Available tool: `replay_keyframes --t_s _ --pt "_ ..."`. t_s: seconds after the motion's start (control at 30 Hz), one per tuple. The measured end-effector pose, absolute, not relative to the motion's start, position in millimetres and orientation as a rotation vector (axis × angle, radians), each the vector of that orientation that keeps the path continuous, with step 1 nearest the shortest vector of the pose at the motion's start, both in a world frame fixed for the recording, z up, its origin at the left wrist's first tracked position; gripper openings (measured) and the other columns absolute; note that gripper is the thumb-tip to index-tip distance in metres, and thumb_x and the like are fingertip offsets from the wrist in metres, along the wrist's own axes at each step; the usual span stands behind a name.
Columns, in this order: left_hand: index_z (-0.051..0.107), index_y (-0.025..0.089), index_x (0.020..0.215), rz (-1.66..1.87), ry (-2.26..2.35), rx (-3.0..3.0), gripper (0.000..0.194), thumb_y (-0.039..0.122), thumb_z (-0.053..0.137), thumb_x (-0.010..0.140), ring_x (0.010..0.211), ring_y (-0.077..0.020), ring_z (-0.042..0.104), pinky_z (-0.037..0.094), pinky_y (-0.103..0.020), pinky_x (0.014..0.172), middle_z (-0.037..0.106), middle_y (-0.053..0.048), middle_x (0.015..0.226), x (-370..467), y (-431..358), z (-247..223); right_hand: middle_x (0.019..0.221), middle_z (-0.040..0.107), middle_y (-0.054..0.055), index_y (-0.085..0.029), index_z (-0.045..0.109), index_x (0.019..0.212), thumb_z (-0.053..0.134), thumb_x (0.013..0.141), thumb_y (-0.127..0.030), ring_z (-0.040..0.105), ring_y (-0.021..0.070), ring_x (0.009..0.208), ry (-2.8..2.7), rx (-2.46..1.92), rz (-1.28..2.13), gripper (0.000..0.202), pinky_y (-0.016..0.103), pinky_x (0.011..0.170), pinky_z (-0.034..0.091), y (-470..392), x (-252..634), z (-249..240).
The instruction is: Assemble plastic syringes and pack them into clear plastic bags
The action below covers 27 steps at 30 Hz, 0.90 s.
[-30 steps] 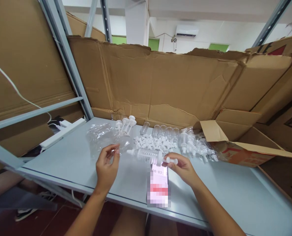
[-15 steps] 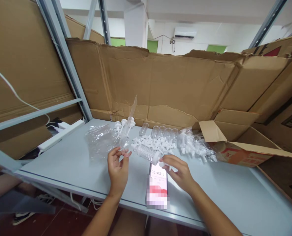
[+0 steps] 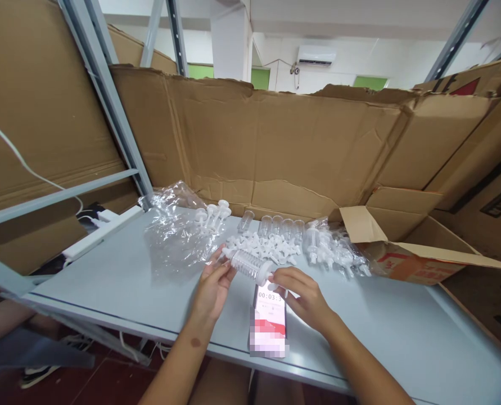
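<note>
A clear ribbed plastic cylinder [image 3: 250, 266] with white ends, like a large syringe, is held slanting above the table between my two hands. My left hand [image 3: 213, 287] is closed about its narrow white tip on the left, and the fingers partly hide that tip. On the right, my right hand [image 3: 303, 291] grips the white handle at the capped end. Just beyond the cylinder lies a heap of small white plastic parts [image 3: 271, 246]. Beneath it a phone [image 3: 270, 318] lies face up with a timer showing.
Clear plastic bags [image 3: 176, 239] spread over the table's left, beside white plungers [image 3: 219, 214]. Several clear ribbed cups [image 3: 276, 225] stand along the back. Bagged syringe-like pieces [image 3: 334, 250] lie near an open cardboard box [image 3: 423, 270]. A power strip [image 3: 102, 233] runs along the left edge.
My left hand has let go of a clear plastic bag, which now lies at the left with the others. That hand has moved right onto the cylinder's tip; my right hand keeps its grip.
</note>
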<state>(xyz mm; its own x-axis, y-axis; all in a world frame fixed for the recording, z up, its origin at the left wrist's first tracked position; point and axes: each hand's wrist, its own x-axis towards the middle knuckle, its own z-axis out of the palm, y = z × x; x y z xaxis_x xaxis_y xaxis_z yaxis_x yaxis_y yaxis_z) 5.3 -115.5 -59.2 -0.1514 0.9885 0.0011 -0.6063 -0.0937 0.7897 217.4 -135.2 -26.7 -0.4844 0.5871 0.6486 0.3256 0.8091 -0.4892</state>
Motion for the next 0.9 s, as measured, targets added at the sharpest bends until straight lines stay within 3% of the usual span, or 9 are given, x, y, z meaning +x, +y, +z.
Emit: replay_keyframes --t_s 0.23,0.5,0.67,0.9 --pt "0.042 0.028 0.124 1.583 0.653 0.609 0.062 0.007 0.059 0.069 0.1 -0.0156 0.057 0.047 -0.03 0.088 0.058 -0.005 0.109 4 -119 -49 0.097 0.063 0.007 -0.025 0.058 0.107 0.052 0.08 -0.013 0.058 0.0199 0.089 -2.019 -0.75 0.353 0.03 0.033 0.074 0.048 -133 221 -28" --pt "0.041 0.029 0.125 1.624 0.654 0.661 0.055 0.017 0.059 0.074 0.094 -0.0171 0.061 0.041 -0.039 0.094 0.055 -0.007 0.117 12 -119 -45 0.07 0.066 0.001 -0.024 0.059 0.095 0.057 0.079 -0.03 0.062 0.017 0.067 -1.481 -0.943 0.935 0.017 0.031 0.066 0.048 -129 217 -30" --pt "0.039 0.027 0.125 1.677 0.695 0.675 0.05 0.026 0.055 0.078 0.096 -0.0187 0.061 0.04 -0.042 0.094 0.052 -0.011 0.124 10 -116 -43 0.07 0.065 0.0 -0.022 0.06 0.091 0.06 0.076 -0.033 0.061 0.0135 0.058 -1.359 -0.929 1.053 0.019 0.029 0.063 0.048 -128 219 -22" --pt "0.036 0.028 0.128 1.743 0.751 0.713 0.051 0.029 0.054 0.08 0.1 -0.018 0.059 0.04 -0.038 0.095 0.05 -0.009 0.127 23 -120 -47 0.07 0.066 0.001 -0.02 0.055 0.092 0.059 0.077 -0.033 0.064 0.0144 0.058 -1.183 -0.872 1.312 0.021 0.029 0.06 0.048 -126 210 -28"
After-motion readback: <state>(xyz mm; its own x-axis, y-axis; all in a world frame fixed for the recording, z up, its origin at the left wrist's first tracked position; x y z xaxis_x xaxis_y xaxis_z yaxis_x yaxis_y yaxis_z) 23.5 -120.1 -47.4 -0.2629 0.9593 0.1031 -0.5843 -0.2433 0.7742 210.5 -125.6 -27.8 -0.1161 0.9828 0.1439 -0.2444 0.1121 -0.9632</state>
